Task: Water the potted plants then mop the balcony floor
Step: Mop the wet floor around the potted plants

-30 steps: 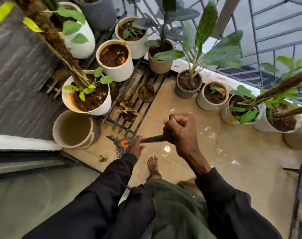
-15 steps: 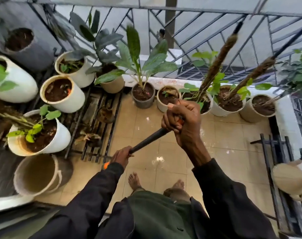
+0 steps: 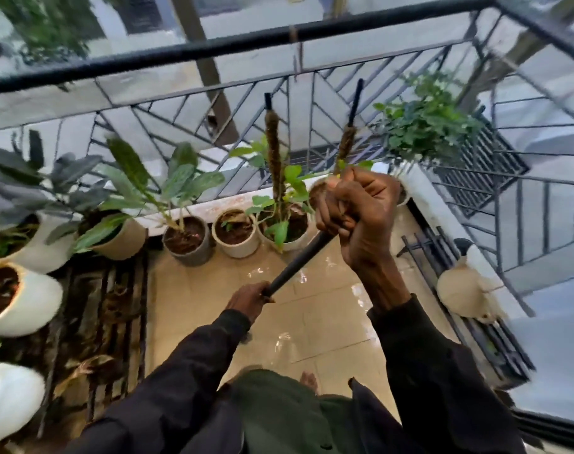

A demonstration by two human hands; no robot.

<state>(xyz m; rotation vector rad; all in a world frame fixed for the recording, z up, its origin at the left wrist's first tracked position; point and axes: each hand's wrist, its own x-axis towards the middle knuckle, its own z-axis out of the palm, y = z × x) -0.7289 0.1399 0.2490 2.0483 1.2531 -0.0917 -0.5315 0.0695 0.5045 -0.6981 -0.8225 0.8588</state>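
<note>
A black mop handle (image 3: 299, 261) slants from upper right down to lower left over the wet tan floor tiles (image 3: 328, 329). My right hand (image 3: 357, 211) grips its top end in a fist, raised in front of the railing. My left hand (image 3: 251, 301) grips the handle lower down. The mop head is hidden behind my arms and body. Potted plants line the balcony edge: a grey pot (image 3: 189, 242), a small cream pot (image 3: 236, 234) and a pot with a moss pole (image 3: 279, 231).
Several white pots (image 3: 20, 299) sit on a dark metal rack (image 3: 115, 306) at the left. A black railing (image 3: 246, 44) closes the balcony ahead. A cream watering can (image 3: 465, 290) rests on a dark rack at the right. My bare foot (image 3: 308, 381) stands on the tiles.
The view has swung up and right toward the railing. My right hand has risen with the handle's top end, and my left hand stays gripping lower on the handle.
</note>
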